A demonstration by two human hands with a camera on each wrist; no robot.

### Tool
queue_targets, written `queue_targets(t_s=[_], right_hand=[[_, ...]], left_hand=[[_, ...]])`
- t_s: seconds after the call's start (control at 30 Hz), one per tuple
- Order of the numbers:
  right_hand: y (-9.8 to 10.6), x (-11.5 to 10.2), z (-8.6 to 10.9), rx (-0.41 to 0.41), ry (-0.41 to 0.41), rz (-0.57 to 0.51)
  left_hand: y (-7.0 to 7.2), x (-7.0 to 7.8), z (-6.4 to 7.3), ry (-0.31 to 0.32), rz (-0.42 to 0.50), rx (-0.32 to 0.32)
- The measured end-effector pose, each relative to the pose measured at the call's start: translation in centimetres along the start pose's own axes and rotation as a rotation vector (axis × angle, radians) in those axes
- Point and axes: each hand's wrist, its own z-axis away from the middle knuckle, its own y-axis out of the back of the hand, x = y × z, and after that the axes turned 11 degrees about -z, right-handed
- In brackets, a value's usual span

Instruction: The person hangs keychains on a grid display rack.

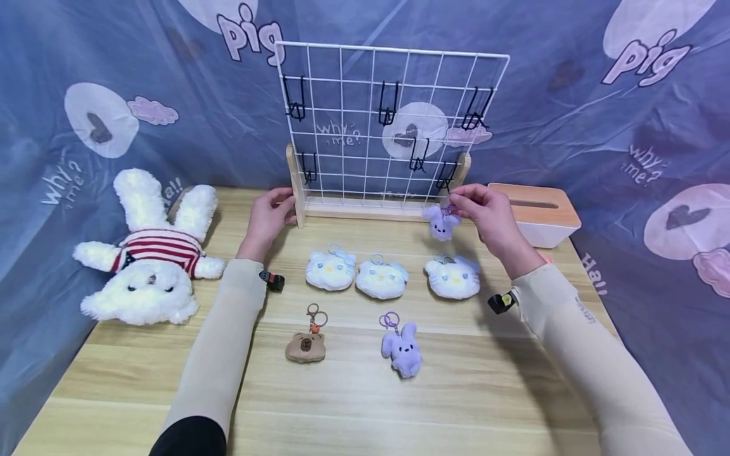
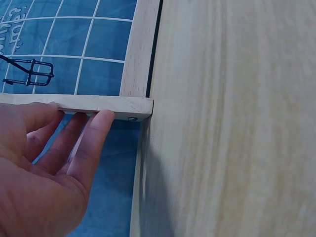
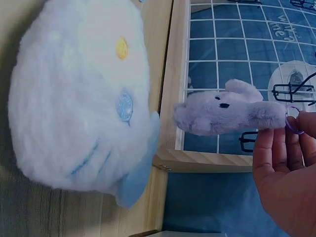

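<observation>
A white wire grid rack (image 1: 373, 126) stands upright on wooden feet at the back of the table. My left hand (image 1: 269, 218) is at its left wooden upright (image 2: 131, 105), thumb and fingertips on the edge. With the fingertips of my right hand (image 1: 487, 212) I pinch the purple ring (image 3: 295, 121) of a purple plush bunny keychain (image 1: 441, 224), which hangs before the rack's lower right corner. Close to that bunny is a black hook (image 1: 446, 176). Another purple bunny keychain (image 1: 403, 351) lies in front, beside a brown capybara keychain (image 1: 306, 347).
Three white cat plush keychains (image 1: 452, 278) lie in a row before the rack. More black hooks (image 1: 388, 104) are fixed on the grid. A white plush bear (image 1: 156, 253) in a striped shirt lies at left. A wood-topped tissue box (image 1: 542, 209) is at right, past my right hand.
</observation>
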Motion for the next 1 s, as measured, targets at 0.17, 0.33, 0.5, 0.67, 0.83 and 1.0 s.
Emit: queue_targets(t_s=[0.17, 0.33, 0.5, 0.67, 0.83, 1.0], right_hand=[[0.1, 0.3, -0.4, 0.018, -0.009, 0.028], [0.2, 0.7, -0.9, 0.023, -0.015, 0.024], [0.2, 1.0, -1.4, 0.02, -0.023, 0.013], [0.2, 1.2, -1.7, 0.031, -0.022, -0.013], [0.2, 1.5, -1.9, 0.048, -0.02, -0.049], [0.2, 1.6, -2.1, 0.065, -0.024, -0.051]], left_hand=[[0.0, 0.0, 0.2, -0.004, -0.004, 0.0], [0.0, 0.1, 0.2, -0.006, 0.011, 0.003], [0.0, 0.1, 0.1, 0.007, 0.009, 0.005], [-0.1, -0.1, 0.0, 0.008, 0.01, 0.005], [-0.1, -0.1, 0.0, 0.003, 0.016, 0.007], [0.0, -0.1, 0.2, 0.002, 0.012, 0.005]])
